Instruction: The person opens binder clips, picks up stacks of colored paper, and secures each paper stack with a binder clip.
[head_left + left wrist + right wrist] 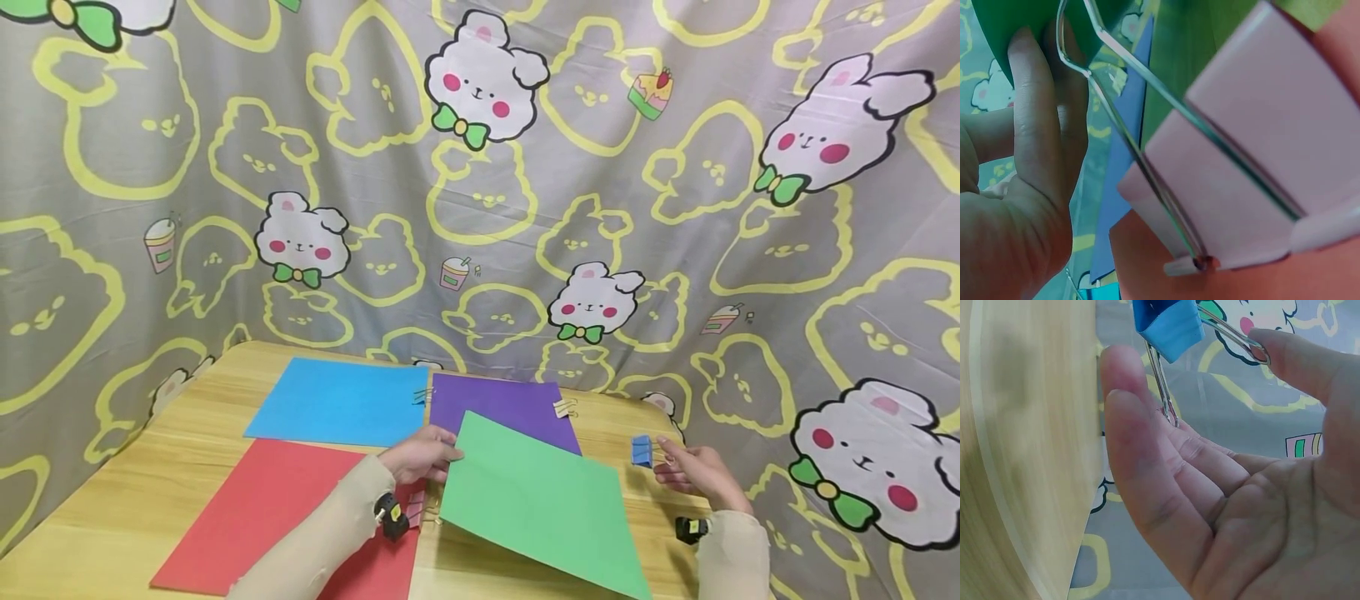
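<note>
My left hand (422, 456) grips a green sheet (543, 500) by its left edge, thumb on top and fingers underneath. The sheet is tilted, its left side raised over the table, and it overlaps a purple sheet (495, 404). To its right, my right hand (701, 473) holds a blue binder clip (641, 451) by its wire handles. In the right wrist view, thumb and fingers are at the two spread handles of the clip (1172, 328). Close to the left hand, a pink binder clip (1260, 125) sits on the edge of a red sheet (262, 500).
A blue sheet (337, 402) lies at the back left with a clip (422, 397) on its right edge. The purple sheet carries a pale clip (564, 408) on its right edge. Behind the wooden table (97, 500) hangs a patterned curtain (390, 183).
</note>
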The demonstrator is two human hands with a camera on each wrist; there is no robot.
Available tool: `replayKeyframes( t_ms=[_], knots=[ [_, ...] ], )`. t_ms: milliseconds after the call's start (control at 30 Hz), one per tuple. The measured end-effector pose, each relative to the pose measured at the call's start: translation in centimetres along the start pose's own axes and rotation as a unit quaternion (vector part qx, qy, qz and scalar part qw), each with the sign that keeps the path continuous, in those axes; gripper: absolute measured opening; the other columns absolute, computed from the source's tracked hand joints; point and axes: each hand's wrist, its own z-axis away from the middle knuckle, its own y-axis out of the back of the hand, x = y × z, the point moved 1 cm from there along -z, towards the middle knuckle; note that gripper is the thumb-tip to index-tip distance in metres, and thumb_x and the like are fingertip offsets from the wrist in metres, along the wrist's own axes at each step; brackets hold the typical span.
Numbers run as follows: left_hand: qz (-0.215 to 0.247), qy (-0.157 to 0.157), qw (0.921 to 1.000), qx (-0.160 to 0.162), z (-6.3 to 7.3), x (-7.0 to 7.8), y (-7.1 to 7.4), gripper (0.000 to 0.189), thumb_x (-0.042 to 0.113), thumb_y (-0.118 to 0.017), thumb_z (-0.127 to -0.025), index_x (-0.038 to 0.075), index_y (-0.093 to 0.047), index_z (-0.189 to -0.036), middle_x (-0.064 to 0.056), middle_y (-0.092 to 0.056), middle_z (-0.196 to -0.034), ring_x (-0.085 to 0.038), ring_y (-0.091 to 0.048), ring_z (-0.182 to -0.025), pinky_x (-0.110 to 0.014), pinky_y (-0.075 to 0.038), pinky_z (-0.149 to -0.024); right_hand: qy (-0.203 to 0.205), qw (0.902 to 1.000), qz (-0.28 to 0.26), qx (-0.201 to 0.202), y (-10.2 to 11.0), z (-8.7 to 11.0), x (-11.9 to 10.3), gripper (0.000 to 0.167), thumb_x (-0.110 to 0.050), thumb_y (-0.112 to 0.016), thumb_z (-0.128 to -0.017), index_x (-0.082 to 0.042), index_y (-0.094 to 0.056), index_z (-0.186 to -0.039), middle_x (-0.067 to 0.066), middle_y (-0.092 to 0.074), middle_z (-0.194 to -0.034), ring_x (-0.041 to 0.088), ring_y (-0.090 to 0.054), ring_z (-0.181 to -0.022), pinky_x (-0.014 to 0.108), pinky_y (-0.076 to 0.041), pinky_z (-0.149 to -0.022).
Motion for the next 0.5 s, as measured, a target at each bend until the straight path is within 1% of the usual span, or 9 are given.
replayKeyframes(
  t_ms=[67, 167, 233, 300, 500],
  knots=[
    [0.004, -0.003, 1.0000, 0.001, 0.01, -0.05, 0.11, 0.066, 0.006, -0.058, -0.102, -0.021, -0.025, -0.152, -0.027, -0.062, -0.129, -0.016, -0.073, -0.088, -0.034, -0.064, -0.079, 0.002, 1.0000, 0.003, 0.001, 0.06, -0.16, 0.05, 0.090, -0.053, -0.055, -0.104, 0.024, -0.033, -0.145, 0.011, -0.080, -0.092, 0.014, -0.077, -0.078, 0.033, -0.064, -0.079],
    [0.008, -0.005, 1.0000, 0.004, 0.08, -0.09, 0.21, 0.066, 0.006, -0.058, -0.102, -0.021, -0.024, -0.152, -0.029, -0.060, -0.132, -0.020, -0.074, -0.095, -0.038, -0.064, -0.085, 0.006, 0.9999, 0.007, 0.003, 0.14, -0.34, 0.12, 0.090, -0.053, -0.054, -0.105, 0.024, -0.033, -0.146, 0.011, -0.080, -0.094, 0.014, -0.077, -0.080, 0.032, -0.064, -0.080],
    [0.011, -0.007, 0.9999, 0.003, 0.11, -0.08, 0.31, 0.066, 0.006, -0.058, -0.103, -0.021, -0.024, -0.152, -0.029, -0.060, -0.134, -0.021, -0.074, -0.098, -0.038, -0.064, -0.086, 0.008, 0.9999, 0.007, 0.006, 0.16, -0.38, 0.10, 0.090, -0.053, -0.054, -0.105, 0.025, -0.034, -0.145, 0.009, -0.080, -0.094, 0.014, -0.078, -0.081, 0.032, -0.064, -0.080],
    [0.016, -0.011, 0.9998, 0.000, 0.11, -0.03, 0.39, 0.065, 0.006, -0.057, -0.103, -0.021, -0.023, -0.152, -0.027, -0.062, -0.132, -0.019, -0.074, -0.097, -0.037, -0.064, -0.085, 0.009, 0.9999, 0.002, 0.009, 0.19, -0.35, 0.05, 0.091, -0.053, -0.055, -0.104, 0.026, -0.033, -0.145, 0.007, -0.079, -0.093, 0.014, -0.078, -0.081, 0.031, -0.064, -0.079],
    [0.024, -0.022, 0.9994, -0.008, 0.35, 0.39, 0.40, 0.067, 0.008, -0.056, -0.104, -0.020, -0.021, -0.154, -0.023, -0.066, -0.127, -0.014, -0.073, -0.094, -0.033, -0.063, -0.084, 0.016, 0.9997, -0.003, 0.019, 0.32, -0.27, 0.04, 0.095, -0.055, -0.056, -0.103, 0.027, -0.032, -0.144, 0.010, -0.080, -0.096, 0.011, -0.077, -0.082, 0.031, -0.064, -0.081]
  ],
)
